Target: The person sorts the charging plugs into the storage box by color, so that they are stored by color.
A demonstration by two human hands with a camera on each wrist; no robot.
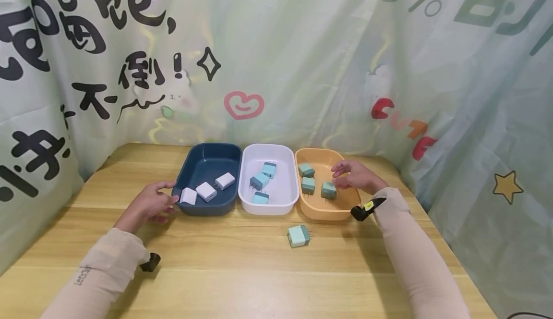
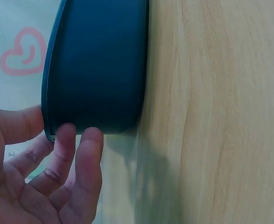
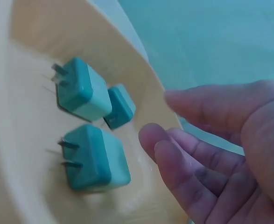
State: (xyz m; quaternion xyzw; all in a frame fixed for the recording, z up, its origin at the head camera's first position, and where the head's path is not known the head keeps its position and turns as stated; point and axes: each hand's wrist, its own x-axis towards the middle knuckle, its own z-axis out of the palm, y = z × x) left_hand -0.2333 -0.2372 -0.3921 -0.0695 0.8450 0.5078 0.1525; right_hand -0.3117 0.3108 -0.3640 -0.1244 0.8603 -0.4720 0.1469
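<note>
My left hand touches the left end of a dark blue tray, thumb at the rim and loosely bent fingers against the outer wall. Three white charger plugs lie in that tray. Over the right side of an orange tray hovers my right hand, its fingers loosely bent and nothing between them. Inside the orange tray are three teal-green charger plugs; the right wrist view shows one plug left of the fingertips, metal prongs pointing left.
Between the two trays stands a white tray holding three light blue charger plugs. A single teal-green plug lies on the wooden table in front. A printed curtain hangs behind.
</note>
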